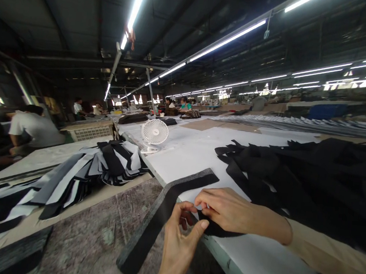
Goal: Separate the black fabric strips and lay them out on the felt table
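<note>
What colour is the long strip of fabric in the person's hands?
The strip is dark grey with a black centre, clearest in the head view.

Place: garment factory workshop
Counters: long white counter (254,266) piled with cut black fabric (312,181) and striped fabric panels (118,160)
Overhead: rows of fluorescent tubes (227,40)
People: workers (35,128) at nearby stations

One camera, worn on the person's head, looked forward and down, close over the left hand (177,250) and right hand (237,212) at a white table (264,267) — and beyond them, down the long factory hall (213,40).
</note>
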`<state>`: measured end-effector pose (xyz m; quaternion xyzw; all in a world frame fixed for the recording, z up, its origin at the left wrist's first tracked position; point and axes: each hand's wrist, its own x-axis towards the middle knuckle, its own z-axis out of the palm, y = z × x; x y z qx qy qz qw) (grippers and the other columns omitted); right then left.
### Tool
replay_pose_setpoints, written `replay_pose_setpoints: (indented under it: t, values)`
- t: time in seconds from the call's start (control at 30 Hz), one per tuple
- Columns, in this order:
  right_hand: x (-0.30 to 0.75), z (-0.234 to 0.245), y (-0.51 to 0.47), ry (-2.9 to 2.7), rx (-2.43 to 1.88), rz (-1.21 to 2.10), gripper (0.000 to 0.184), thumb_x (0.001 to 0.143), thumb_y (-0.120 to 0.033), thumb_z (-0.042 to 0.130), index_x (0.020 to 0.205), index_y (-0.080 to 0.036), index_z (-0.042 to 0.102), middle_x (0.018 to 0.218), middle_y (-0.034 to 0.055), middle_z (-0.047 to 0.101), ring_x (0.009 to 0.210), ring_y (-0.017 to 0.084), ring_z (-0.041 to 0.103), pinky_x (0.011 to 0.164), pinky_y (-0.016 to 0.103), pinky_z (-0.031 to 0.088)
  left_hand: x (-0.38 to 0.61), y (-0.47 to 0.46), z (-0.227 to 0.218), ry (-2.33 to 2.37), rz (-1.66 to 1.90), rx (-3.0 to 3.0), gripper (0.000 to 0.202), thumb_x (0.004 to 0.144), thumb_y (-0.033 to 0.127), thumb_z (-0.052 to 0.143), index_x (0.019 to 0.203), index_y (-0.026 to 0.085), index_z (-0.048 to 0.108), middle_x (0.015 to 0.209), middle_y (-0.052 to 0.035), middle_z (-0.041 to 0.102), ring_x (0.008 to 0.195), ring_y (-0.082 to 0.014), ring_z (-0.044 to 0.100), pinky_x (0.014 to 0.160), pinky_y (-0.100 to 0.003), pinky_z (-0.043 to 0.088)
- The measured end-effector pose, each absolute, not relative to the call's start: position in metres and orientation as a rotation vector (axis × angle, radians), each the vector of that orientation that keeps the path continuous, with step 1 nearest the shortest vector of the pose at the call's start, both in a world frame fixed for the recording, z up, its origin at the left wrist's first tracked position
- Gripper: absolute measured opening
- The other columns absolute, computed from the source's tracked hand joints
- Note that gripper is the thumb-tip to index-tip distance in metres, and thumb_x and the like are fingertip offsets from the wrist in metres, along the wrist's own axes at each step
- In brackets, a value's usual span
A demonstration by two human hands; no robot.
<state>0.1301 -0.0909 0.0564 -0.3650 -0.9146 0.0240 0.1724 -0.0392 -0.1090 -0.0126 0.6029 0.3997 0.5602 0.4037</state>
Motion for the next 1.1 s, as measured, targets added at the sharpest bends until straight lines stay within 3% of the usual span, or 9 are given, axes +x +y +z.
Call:
replay_pose_setpoints:
  t: [0.23, 0.47, 0.7, 0.9, 1.1]
  values:
    - [0.121, 0.063, -0.100, -2.490, -1.134, 0.193, 0.019, 0.079, -0.010, 0.048, 0.091, -0.020, 0.059, 0.074, -0.0009, 0.063, 0.065, 0.013, 0.055, 0.058, 0.023, 0.035, -0.032, -0.113, -0.009, 0.914, 1.367, 1.285, 0.030, 0.072, 0.042, 0.068, 0.084, 0.015, 0.064, 0.077, -0.0030, 0.064, 0.073, -0.0145, 0.056, 0.067, -0.023, 0.043]
    - [0.122, 0.063, -0.098, -2.468, -1.073, 0.209, 0.015, 0.080, -0.009, 0.050, 0.086, -0.018, 0.061, 0.077, 0.0000, 0.064, 0.067, 0.013, 0.056, 0.060, 0.023, 0.036, -0.036, -0.116, -0.008, 0.979, 1.396, 1.357, 0.031, 0.073, 0.045, 0.067, 0.076, 0.014, 0.066, 0.070, -0.0025, 0.060, 0.066, -0.0133, 0.049, 0.061, -0.023, 0.037]
    - [0.129, 0.071, -0.090, -2.417, -0.900, 0.581, 0.014, 0.083, -0.020, 0.056, 0.093, -0.015, 0.065, 0.087, 0.0038, 0.067, 0.071, 0.012, 0.058, 0.063, 0.022, 0.044, -0.038, -0.111, -0.011, 0.952, 1.410, 1.231, 0.035, 0.073, 0.047, 0.067, 0.069, 0.013, 0.060, 0.062, 0.0016, 0.048, 0.061, -0.0097, 0.040, 0.057, -0.020, 0.031]
    - [0.125, 0.077, -0.100, -2.475, -0.822, 0.361, 0.022, 0.093, -0.023, 0.042, 0.095, -0.014, 0.062, 0.089, 0.0057, 0.062, 0.071, 0.012, 0.055, 0.064, 0.024, 0.043, -0.038, -0.114, -0.010, 1.019, 1.466, 1.330, 0.030, 0.078, 0.045, 0.062, 0.071, 0.015, 0.059, 0.066, 0.0013, 0.051, 0.064, -0.0116, 0.043, 0.060, -0.021, 0.035]
    - [0.119, 0.066, -0.106, -2.562, -0.802, -0.322, 0.017, 0.091, -0.018, 0.043, 0.089, -0.016, 0.060, 0.085, 0.0057, 0.060, 0.077, 0.016, 0.051, 0.070, 0.031, 0.038, -0.037, -0.119, -0.008, 1.094, 1.514, 1.518, 0.026, 0.084, 0.039, 0.055, 0.070, 0.017, 0.058, 0.065, 0.0017, 0.053, 0.063, -0.0119, 0.045, 0.061, -0.022, 0.036]
